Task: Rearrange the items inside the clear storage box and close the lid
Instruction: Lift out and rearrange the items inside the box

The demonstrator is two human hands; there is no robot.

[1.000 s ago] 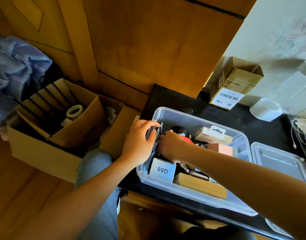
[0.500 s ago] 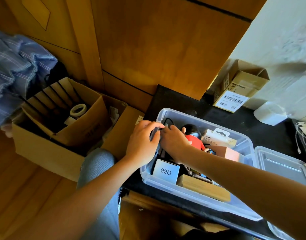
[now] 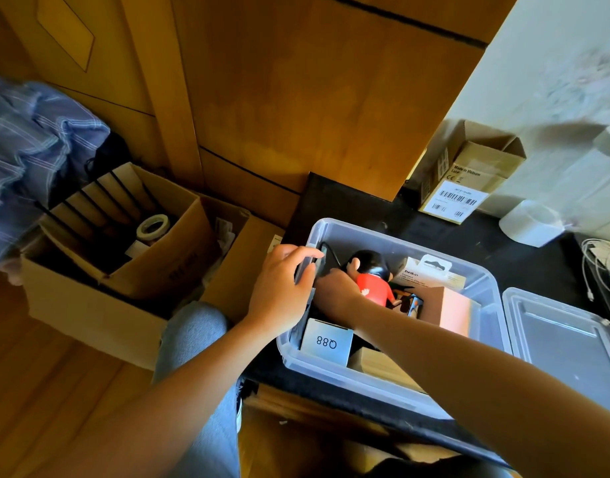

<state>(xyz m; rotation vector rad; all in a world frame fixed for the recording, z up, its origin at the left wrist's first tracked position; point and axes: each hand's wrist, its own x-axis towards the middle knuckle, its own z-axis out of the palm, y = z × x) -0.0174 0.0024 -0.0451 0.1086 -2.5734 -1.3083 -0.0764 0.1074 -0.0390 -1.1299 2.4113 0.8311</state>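
Clear plastic storage box (image 3: 393, 382) sitting open on black tabletop (image 3: 524, 260), flat clear lid (image 3: 569, 346) lying just right, left hand (image 3: 279, 291) gripping dark slim device (image 3: 308, 267) at left wall, right hand (image 3: 334, 293) reaching inside beside red-shirted figurine (image 3: 371, 281), its grip hidden.

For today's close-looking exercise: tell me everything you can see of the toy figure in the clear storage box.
The toy figure looks like glossy plastic: a rounded black-haired head, a skin-toned ear, a red top with a small white mark. It lies tilted in the middle of the clear storage box, head toward the far wall. The right hand lies against its near side, hiding its lower part. A white packet sits just beyond it. Its face is not visible.
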